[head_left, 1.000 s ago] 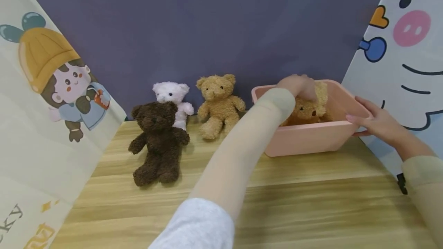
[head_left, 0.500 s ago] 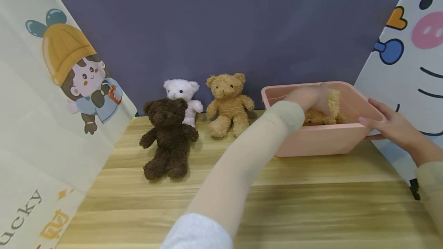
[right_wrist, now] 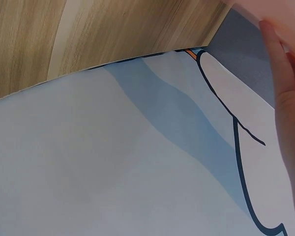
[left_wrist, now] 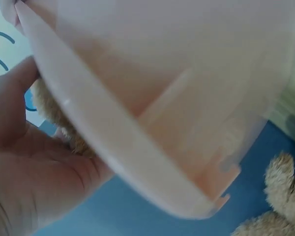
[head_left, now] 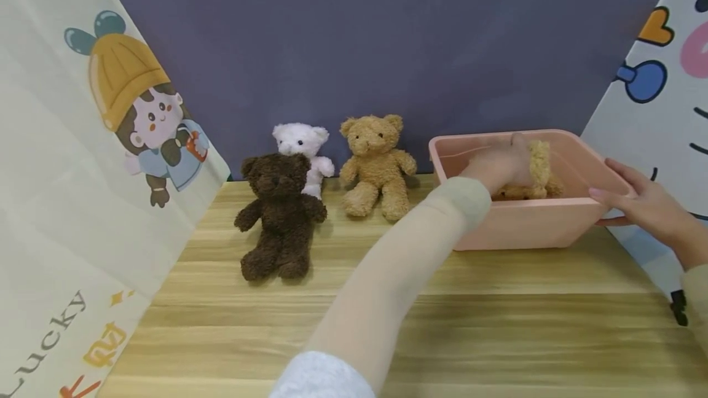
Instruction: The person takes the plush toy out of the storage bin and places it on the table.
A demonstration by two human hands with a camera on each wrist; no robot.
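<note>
My left hand reaches into a pink plastic bin and holds a curly light-brown teddy bear low inside it. The front wall hides much of the bear. In the left wrist view, the bear's fur shows between the thumb and the palm; the fingertips are out of sight behind the rim. My right hand grips the bin's right end, thumb over the rim and fingers below. In the right wrist view, only part of that hand shows against the bin.
Left of the bin, a tan teddy bear sits against the dark back panel. A dark-brown teddy bear leans in front of a white teddy bear. Printed side panels flank the wooden tabletop.
My left hand and the bear in it have sunk deeper into the bin, so the bear's face is mostly hidden. The whole view has shifted; my right hand keeps its grip on the rim.
</note>
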